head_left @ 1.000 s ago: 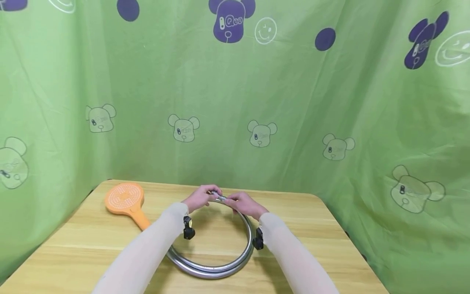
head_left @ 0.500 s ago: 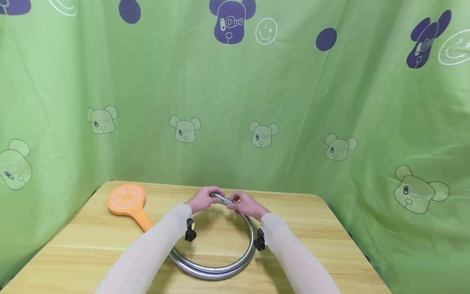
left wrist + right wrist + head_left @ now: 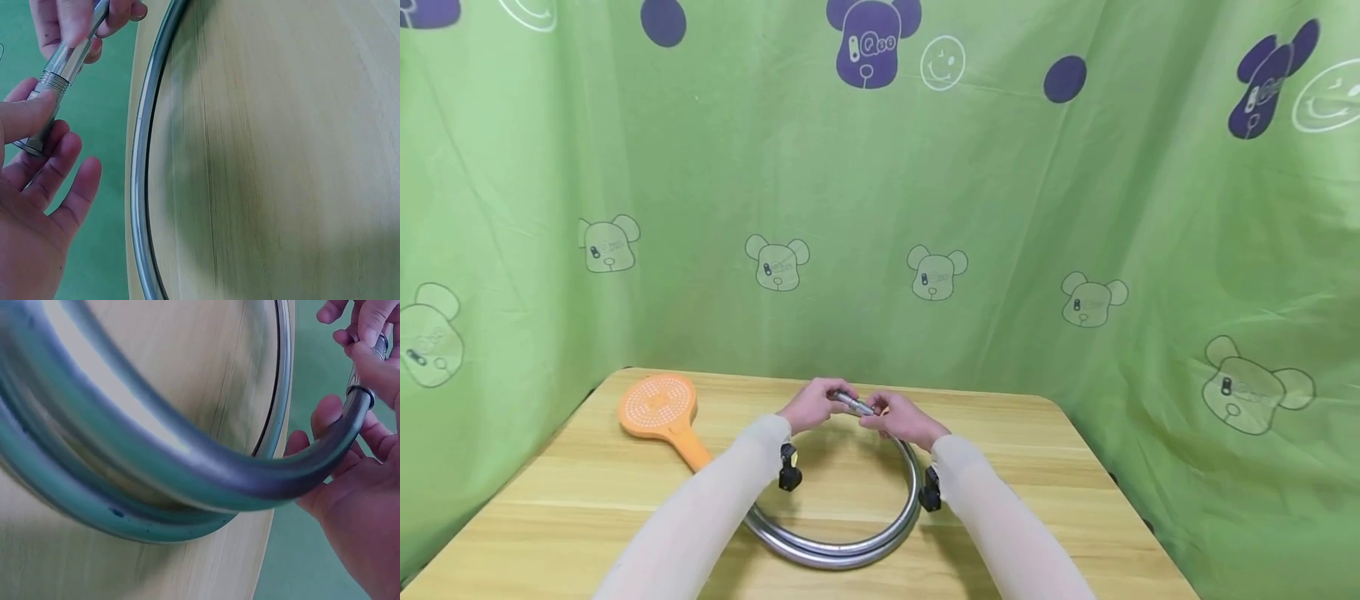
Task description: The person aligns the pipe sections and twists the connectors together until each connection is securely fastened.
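A silver shower hose (image 3: pixel 827 556) lies coiled on the table, with its far end raised between both hands. My left hand (image 3: pixel 810 406) pinches a small metal fitting (image 3: pixel 42 132) between thumb and fingers; its other fingers are spread. From the other side, my right hand (image 3: pixel 906 419) grips the hose's tapered end piece (image 3: pixel 67 61), thumb and fingers around it. Screw threads show between the two metal parts in the left wrist view. They sit in line, touching or joined; how far one enters the other I cannot tell. The fingers hide parts of both.
An orange shower head (image 3: pixel 657 405) lies face up at the table's left, its handle partly behind my left forearm. The wooden table (image 3: pixel 1037 483) ends just beyond the hands. Green printed curtains (image 3: pixel 850 325) surround it on the back and sides.
The hands have shifted slightly, and more of the metal fitting shows between them. My right fingers have changed their position on the hose end. The coil and shower head stay put.
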Tool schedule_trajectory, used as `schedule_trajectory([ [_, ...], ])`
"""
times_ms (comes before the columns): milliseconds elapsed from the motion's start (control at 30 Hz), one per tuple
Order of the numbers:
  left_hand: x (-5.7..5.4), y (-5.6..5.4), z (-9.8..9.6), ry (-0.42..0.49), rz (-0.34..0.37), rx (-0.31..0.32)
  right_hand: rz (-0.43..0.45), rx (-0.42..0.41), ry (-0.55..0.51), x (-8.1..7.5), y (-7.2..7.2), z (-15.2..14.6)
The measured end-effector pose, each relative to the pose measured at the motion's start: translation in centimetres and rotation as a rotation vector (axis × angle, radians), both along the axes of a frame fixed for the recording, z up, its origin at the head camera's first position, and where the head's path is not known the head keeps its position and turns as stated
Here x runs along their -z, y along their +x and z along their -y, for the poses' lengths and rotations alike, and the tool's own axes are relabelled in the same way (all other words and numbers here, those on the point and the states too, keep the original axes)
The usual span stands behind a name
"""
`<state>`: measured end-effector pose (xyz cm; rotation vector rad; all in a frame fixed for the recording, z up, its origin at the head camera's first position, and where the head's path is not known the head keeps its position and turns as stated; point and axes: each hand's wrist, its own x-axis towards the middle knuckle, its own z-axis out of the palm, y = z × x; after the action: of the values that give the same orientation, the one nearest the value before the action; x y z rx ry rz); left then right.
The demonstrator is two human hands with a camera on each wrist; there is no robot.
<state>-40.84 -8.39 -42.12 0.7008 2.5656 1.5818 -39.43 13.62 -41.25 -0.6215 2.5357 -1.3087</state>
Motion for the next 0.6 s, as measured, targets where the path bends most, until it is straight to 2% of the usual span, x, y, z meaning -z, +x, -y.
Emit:
schedule_trajectory([
  [133, -0.03, -0.13, -0.09, 0.007, -0.002, 0.0, -0.01, 0.017, 0.02, -0.11, 0.08, -0.04],
  [300, -0.17, -0.08, 0.23, 0.022, 0.016, -0.013, -0.025, -0.016, 0.065, -0.26, -0.24, 0.01],
  [600, 0.26, -0.46, 0.22, 0.02, 0.019, 0.008, -0.006, 0.005, 0.01, 0.1, -0.07, 0.15],
])
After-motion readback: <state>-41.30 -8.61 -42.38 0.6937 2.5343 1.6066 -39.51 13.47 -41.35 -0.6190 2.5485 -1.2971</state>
